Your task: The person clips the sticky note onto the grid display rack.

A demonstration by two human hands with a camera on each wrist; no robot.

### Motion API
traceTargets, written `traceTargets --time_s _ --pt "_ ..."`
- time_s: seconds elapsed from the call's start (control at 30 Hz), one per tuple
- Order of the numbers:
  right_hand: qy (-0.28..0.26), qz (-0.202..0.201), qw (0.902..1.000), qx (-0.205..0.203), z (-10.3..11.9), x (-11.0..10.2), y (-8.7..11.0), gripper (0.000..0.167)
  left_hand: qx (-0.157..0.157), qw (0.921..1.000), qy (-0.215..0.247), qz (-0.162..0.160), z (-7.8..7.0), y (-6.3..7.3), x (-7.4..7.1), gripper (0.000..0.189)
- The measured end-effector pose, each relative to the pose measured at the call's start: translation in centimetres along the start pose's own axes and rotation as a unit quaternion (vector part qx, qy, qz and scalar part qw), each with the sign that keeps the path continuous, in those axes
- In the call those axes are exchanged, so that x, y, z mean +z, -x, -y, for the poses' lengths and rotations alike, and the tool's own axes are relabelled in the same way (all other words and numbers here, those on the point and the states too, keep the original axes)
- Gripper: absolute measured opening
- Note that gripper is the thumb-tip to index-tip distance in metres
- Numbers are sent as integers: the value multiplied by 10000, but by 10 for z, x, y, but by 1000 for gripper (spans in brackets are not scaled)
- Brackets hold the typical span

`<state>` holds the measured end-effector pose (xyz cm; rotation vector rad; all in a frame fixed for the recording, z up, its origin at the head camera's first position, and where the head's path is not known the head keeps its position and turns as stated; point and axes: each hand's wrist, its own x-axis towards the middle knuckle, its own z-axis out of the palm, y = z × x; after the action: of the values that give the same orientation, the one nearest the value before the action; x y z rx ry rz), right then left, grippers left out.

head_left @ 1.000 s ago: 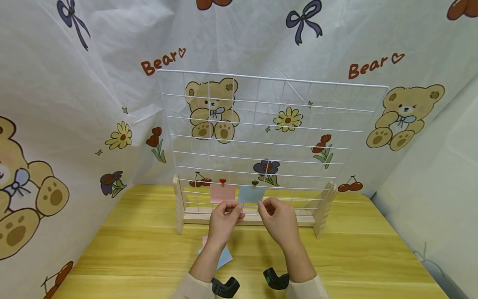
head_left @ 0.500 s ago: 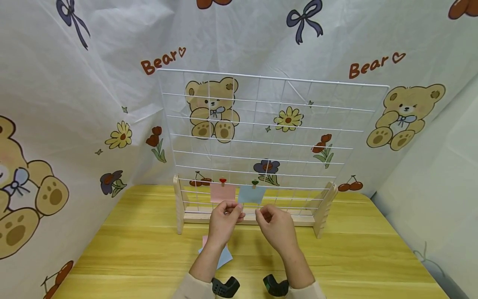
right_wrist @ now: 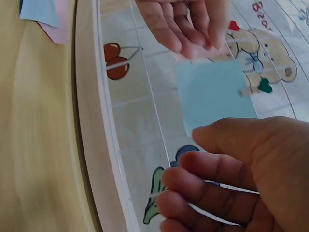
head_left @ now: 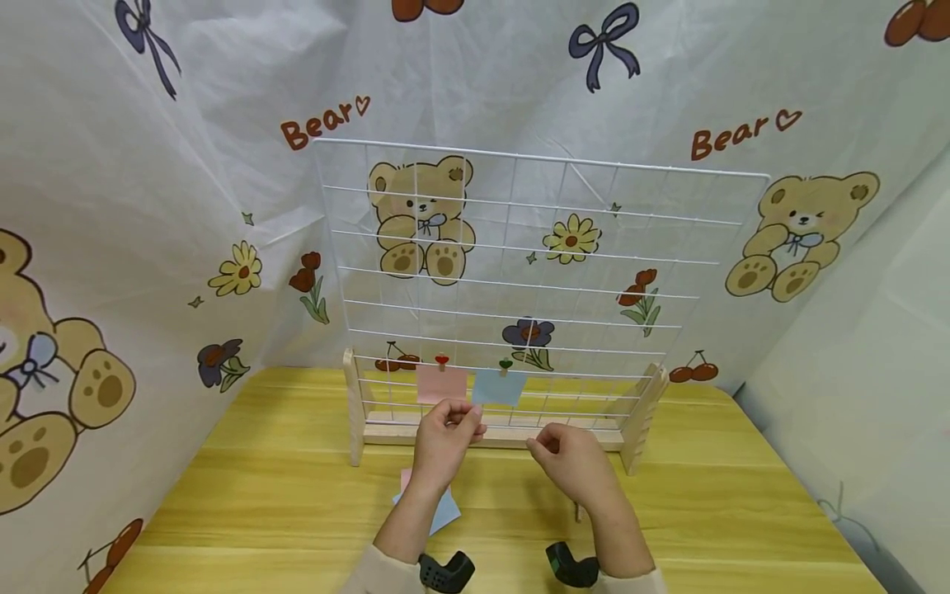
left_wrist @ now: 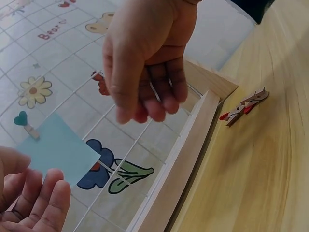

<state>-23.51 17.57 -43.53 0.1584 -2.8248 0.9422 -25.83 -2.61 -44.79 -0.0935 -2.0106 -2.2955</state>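
In the head view, diffuse light falls evenly, leaving a faint sheen on the creased backdrop (head_left: 490,74). Both wrist views are dimmer and softer in detail; in the left, a broad, blurred shadow crosses the surface (left_wrist: 260,179) and the palm side of my right hand (left_wrist: 147,63) is shaded. In the right, the wooden rail (right_wrist: 90,116) bows with lens distortion.

The left forearm (head_left: 411,516) reaches in from the near side, slanting far and to the right; the right forearm (head_left: 622,536) slants far and to the left. The left hand (head_left: 441,441) is a little farther out than the right hand (head_left: 576,464), with a gap between them. On each, the fingers bend loosely, the thumb just apart from them.
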Motion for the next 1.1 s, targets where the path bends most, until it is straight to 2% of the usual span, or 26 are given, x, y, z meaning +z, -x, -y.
traceTargets --time_s 0.23,0.43,0.63,0.87,1.1 --pt "-147 593 9973 407 -17 -17 5 14 21 9999 -120 56 -2 3 1 24" --pt "-58 845 9945 622 -33 -29 6 12 67 9997 -212 143 -2 4 1 23" --pt "-194 1116 9902 821 -47 -38 8 13 84 9987 -370 349 -1 7 0 25" --pt "-58 1158 9889 926 -56 -43 9 14 139 9937 -875 684 1 11 -6 22" --pt "0 1246 9872 995 -57 -44 7 17 173 9908 -1158 681 3 13 -19 20"
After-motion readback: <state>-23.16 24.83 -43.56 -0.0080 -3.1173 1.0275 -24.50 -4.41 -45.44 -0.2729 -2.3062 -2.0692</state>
